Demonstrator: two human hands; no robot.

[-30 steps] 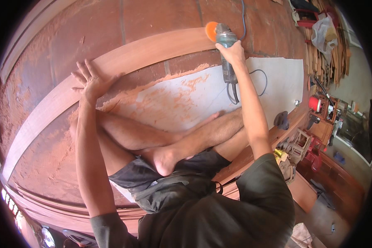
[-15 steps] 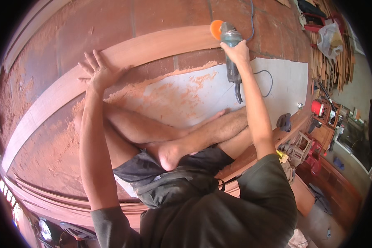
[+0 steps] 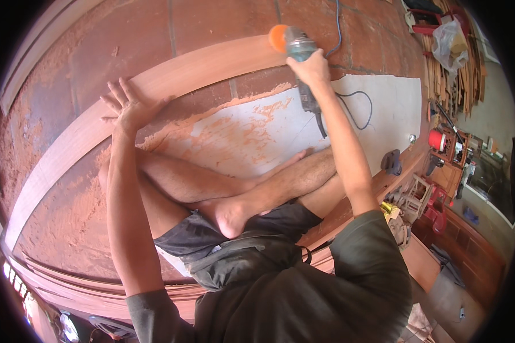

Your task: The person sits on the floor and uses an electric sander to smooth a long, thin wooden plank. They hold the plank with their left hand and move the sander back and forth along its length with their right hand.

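Note:
A long, reddish-brown wooden board (image 3: 203, 66) lies across the tiled floor in front of my crossed legs. My left hand (image 3: 127, 107) rests on the board with its fingers spread. At the board's right end, my right hand (image 3: 311, 67) is wrapped round an angle grinder (image 3: 301, 47), which has a grey head, a teal collar and a dark body. Its orange disc (image 3: 278, 38) sits over the board's end; whether it touches the wood I cannot tell. The fingers' undersides on the grinder are hidden.
Sawdust covers a white sheet (image 3: 383, 100) and the tiles (image 3: 223, 23). The grinder's cord (image 3: 369, 108) loops over the sheet. Stacked boards (image 3: 91, 290) lie at my left side. Wood strips (image 3: 466, 86), a plastic bag (image 3: 449, 46) and a tool box (image 3: 455, 151) stand at the right.
My right hand has moved left with the grinder, so the disc is further in along the board's right end. My left hand stays spread on the wood. The view has shifted slightly.

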